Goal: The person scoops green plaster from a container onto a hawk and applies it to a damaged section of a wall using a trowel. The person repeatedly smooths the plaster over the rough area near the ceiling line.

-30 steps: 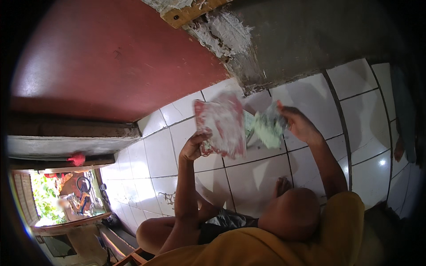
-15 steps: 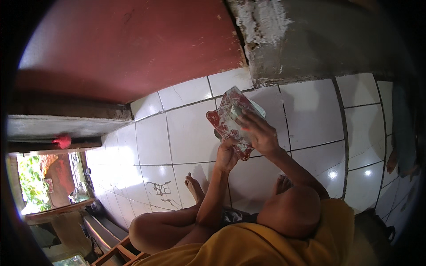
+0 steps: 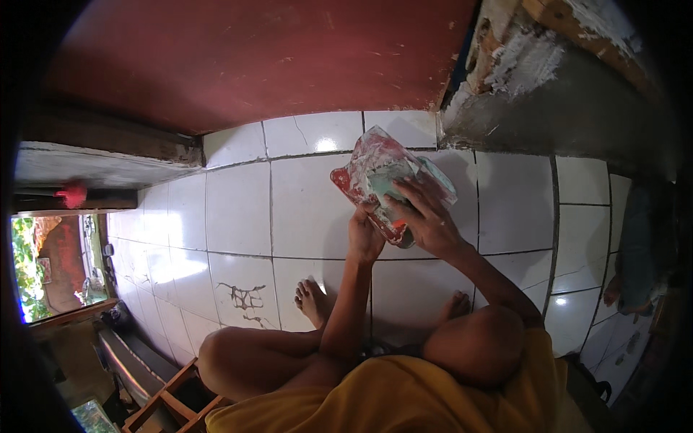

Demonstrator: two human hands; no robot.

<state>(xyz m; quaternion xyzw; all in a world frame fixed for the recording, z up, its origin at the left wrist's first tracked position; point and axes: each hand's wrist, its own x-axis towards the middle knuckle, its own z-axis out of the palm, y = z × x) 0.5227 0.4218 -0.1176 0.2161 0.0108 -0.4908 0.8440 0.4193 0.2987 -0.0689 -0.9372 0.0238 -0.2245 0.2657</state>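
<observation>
My left hand [image 3: 366, 235] grips the lower edge of a red board [image 3: 346, 184] smeared with white paste, its thumb on top. The board is held tilted above the tiled floor. On its paste-covered face lies a pale green flat scraper [image 3: 384, 180], with my right hand [image 3: 432, 222] closed on it, fingers pressed along its side. A small orange patch [image 3: 399, 224] shows beneath the right fingers. Past those fingers, a pale whitish edge [image 3: 442, 180] sticks out at the board's right; what it belongs to is partly hidden.
A red panel [image 3: 267, 58] and a grey wall [image 3: 556, 108] with a rough, white-patched edge stand ahead. White floor tiles [image 3: 231, 195] surround my bare feet. A wooden frame [image 3: 170, 400] is at lower left, near a window [image 3: 58, 267]. Another person's hand [image 3: 613, 289] shows far right.
The scraper has moved lower on the board, and my right hand has come down with it. The board has turned a little. My view has shifted, so the wall edge sits farther right.
</observation>
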